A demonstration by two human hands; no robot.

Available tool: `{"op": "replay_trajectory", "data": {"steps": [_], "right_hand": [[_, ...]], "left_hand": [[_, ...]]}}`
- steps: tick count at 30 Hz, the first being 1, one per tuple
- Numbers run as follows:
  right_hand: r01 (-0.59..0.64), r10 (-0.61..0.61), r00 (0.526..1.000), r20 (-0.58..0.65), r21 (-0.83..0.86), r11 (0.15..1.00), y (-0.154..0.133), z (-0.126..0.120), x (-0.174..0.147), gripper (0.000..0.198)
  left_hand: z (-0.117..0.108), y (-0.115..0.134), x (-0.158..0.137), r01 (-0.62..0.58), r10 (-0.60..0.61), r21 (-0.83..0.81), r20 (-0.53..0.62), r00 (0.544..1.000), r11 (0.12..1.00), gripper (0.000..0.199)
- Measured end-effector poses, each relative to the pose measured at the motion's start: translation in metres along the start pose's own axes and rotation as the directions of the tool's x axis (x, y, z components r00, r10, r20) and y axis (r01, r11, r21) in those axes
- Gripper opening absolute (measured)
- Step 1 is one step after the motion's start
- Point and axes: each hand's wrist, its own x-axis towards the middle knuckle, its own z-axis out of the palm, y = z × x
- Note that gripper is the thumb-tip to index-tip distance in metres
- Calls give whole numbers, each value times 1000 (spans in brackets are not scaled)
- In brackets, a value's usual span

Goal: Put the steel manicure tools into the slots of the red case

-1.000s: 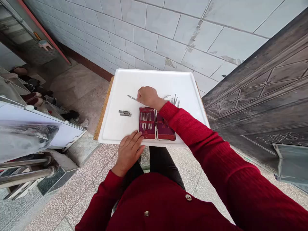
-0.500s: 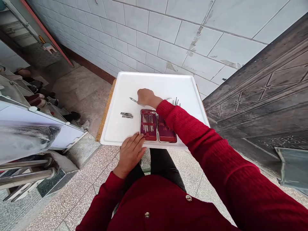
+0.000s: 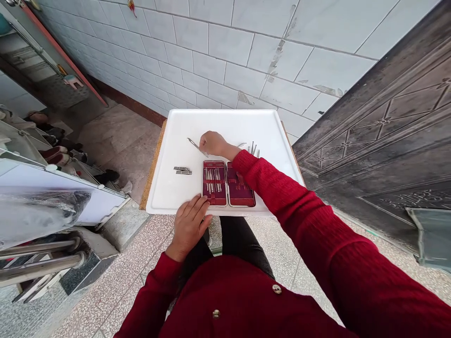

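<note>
My right hand reaches over the white tray, fingers pinched at a slim metal manicure tool with a pointed tip toward the far left. Its fingertips are partly hidden, and the tool slants down to the right under them. My left hand lies with fingers stretched out on the tray's near edge, touching the lower left corner of an open red manicure case. Several slim tools sit under straps in the case's left half; my right sleeve partly covers its right half.
Two nail clippers lie on the tray, left of the case. More metal tools rest beyond my right forearm. A tiled wall stands behind the tray, and a dark patterned door to the right.
The view has shifted slightly. The slim tool now slants more steeply and more of it shows beside my right hand. My left hand stays at the case's corner.
</note>
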Motion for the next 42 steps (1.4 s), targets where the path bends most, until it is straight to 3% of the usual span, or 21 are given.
{"op": "replay_trajectory", "data": {"steps": [3, 7, 10, 12, 18, 24, 30, 37, 42], "right_hand": [[-22, 30, 999, -22, 283, 959, 12, -3, -15, 14], [-13, 18, 1000, -2, 610, 792, 36, -1, -42, 14], [15, -3, 1000, -19, 708, 706, 53, 2, -63, 53], [31, -18, 1000, -26, 722, 692, 62, 5, -75, 67], [73, -49, 997, -55, 680, 729, 70, 13, -88, 61], [64, -26, 998, -66, 677, 734, 64, 13, -91, 82], [36, -13, 999, -40, 662, 749, 65, 12, -93, 72], [159, -89, 984, -151, 557, 815, 75, 17, -86, 65], [140, -50, 983, -178, 540, 830, 74, 16, -87, 67]], "left_hand": [[0, 0, 0, -4, 4, 6, 0, 1000, 1000, 30], [1, -1, 1, -3, 3, 7, -7, 1000, 1000, 30], [1, -1, 1, -1, 2, 9, -12, 1000, 1000, 31], [1, -1, 2, -1, 1, 7, -5, 1000, 1000, 32], [1, -1, 3, 1, -1, 8, 1, 1000, 1000, 32], [0, 0, 4, 2, -2, 8, 16, 1000, 1000, 33], [-1, 0, 5, 1, -1, 5, 23, 1000, 1000, 32], [-1, 1, 7, 5, -5, 1, 19, 1000, 1000, 32], [-1, 0, 7, 13, -13, -1, 33, 999, 1000, 34]]}}
